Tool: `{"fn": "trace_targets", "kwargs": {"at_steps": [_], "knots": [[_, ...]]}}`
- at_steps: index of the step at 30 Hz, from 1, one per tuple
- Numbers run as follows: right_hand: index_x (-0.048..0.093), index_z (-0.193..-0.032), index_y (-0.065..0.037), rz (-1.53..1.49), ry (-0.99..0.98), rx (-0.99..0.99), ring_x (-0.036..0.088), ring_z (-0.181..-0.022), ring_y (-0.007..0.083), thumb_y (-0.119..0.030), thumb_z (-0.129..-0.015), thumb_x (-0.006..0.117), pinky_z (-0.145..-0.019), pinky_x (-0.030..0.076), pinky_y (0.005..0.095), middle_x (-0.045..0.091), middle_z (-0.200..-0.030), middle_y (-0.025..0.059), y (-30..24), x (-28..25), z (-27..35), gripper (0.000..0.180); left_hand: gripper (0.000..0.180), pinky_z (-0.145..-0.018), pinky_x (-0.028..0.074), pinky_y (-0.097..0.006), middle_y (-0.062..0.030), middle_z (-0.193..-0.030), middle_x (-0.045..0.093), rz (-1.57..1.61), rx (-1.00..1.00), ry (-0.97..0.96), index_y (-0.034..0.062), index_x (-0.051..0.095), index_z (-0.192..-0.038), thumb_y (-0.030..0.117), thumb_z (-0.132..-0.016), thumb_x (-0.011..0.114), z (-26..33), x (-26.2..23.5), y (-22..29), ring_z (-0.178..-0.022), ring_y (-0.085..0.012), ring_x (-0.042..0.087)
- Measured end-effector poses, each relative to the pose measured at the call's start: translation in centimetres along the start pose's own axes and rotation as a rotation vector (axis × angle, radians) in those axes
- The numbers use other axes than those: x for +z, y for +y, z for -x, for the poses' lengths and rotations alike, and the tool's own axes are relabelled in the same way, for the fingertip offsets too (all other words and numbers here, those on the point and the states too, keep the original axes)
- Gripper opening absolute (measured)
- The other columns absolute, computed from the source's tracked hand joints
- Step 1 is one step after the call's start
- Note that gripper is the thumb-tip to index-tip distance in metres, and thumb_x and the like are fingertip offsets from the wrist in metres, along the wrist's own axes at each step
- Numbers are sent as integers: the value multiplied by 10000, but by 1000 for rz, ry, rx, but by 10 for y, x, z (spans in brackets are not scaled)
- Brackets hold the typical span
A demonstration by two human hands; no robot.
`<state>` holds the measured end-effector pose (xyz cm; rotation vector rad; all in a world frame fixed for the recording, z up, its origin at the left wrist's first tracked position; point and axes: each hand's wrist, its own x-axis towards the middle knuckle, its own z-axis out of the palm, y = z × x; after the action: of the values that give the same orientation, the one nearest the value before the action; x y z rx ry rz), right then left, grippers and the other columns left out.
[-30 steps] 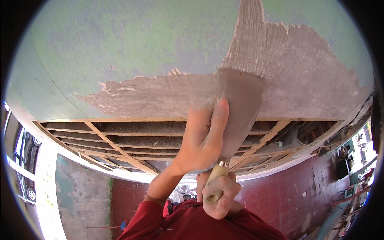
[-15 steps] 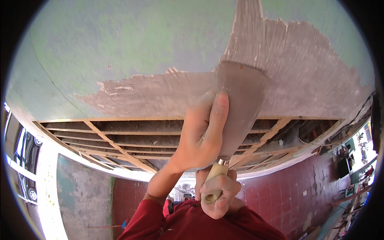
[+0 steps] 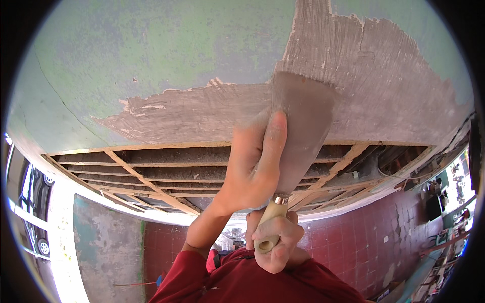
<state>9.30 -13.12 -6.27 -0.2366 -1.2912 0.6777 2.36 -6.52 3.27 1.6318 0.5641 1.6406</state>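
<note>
A wide scraper (image 3: 304, 116) has its flared grey blade against a green painted surface (image 3: 177, 45), at the edge of a scraped grey-brown patch (image 3: 364, 65). My left hand (image 3: 254, 166) is closed on the blade's left side. Its thumb lies along the face, while the other fingers are blurred or hidden behind. Lower down, my right hand (image 3: 279, 241) wraps round the pale handle, whose hollow end points toward me.
Below the painted surface is an open frame of wooden battens (image 3: 151, 184). Beyond it lie a red tiled floor (image 3: 348, 237) and a worn grey slab (image 3: 108, 242). A dark car (image 3: 35, 202) stands at far left, with assorted clutter (image 3: 449, 227) at far right.
Both hands keep their hold. The blade has slipped back slightly from the patch's inner corner, and the painted surface sits a little higher in view.
</note>
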Motion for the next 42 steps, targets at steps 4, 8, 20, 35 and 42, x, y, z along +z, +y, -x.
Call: {"fn": "trace_targets", "kwargs": {"at_steps": [4,8,20,35,42], "knots": [[568,-672,4,42,-20,-83,454,-370,129,-412,-912,566,-341,334,258,510,-471,43,-2,-1,-9,481,351,-573,316,-289,7,-684,407,25,40,16,-16,498,-823,195,-1090,411,-3,5,2,-685,-74,335],[566,-667,6,30,-26,-34,470,-367,128,-423,-934,545,-341,345,250,503,-462,36,-9,1,-24,505,339,-574,316,-286,1,-681,400,-2,48,-6,-17,501,-837,193,-1088,415,-13,1,7,-687,-74,331],[572,-706,5,-6,2,20,493,-371,114,-445,-969,502,-338,341,239,497,-477,33,-11,3,-17,526,355,-552,290,-289,25,-673,389,28,33,12,-9,473,-805,199,-1091,435,-12,4,-2,-689,-57,315],[571,-710,-22,66,-65,-43,469,-384,122,-407,-951,485,-364,354,255,521,-496,22,-13,-2,-26,462,382,-543,286,-280,28,-669,417,47,122,30,-23,495,-812,230,-1091,438,-24,7,9,-677,-53,328],[520,-773,-40,91,-82,-1,453,-332,127,-512,-1000,415,-331,274,238,480,-456,64,-15,0,-21,534,377,-543,292,-292,30,-659,411,35,123,55,-23,488,-795,214,-1084,441,-15,11,0,-675,-57,327]]}}
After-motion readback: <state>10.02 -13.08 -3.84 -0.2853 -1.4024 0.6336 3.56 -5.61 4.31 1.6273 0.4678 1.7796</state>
